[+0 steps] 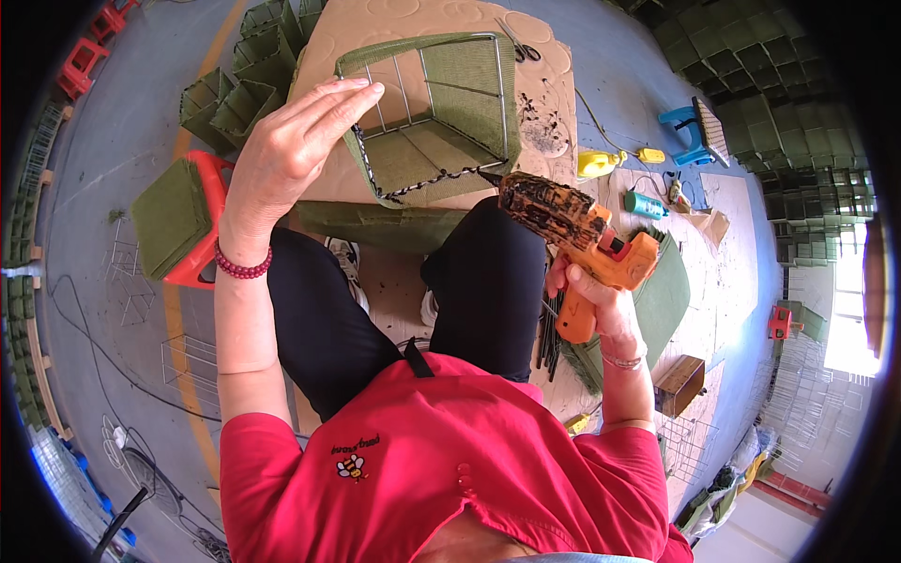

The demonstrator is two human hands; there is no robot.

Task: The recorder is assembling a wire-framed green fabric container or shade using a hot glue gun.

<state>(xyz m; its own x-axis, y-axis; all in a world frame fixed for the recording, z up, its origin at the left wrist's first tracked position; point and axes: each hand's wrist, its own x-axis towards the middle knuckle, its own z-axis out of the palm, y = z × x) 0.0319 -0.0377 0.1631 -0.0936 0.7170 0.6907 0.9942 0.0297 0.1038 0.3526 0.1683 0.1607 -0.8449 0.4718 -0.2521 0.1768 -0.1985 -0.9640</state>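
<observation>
My right hand (601, 305) is wrapped around the handle of an orange hot glue gun (610, 258). Dark residue covers the gun's front, and its nozzle reaches the near right corner of a green fabric box (469, 89) with a metal wire frame. Black glue runs along the box's near and left edges. At the box's left side, my left hand (305, 131) is raised with its fingers stretched out, holding nothing that shows; its thumb is hidden. The box rests on a cardboard-covered table (394, 19).
Scissors (526, 49) lie at the table's far edge. A red stool (202, 253) with stacked green fabric panels (174, 216) stands left. Green boxes (249, 103) sit beyond it. On the right are a teal bottle (646, 205), a yellow container (599, 164) and a blue stool (693, 136).
</observation>
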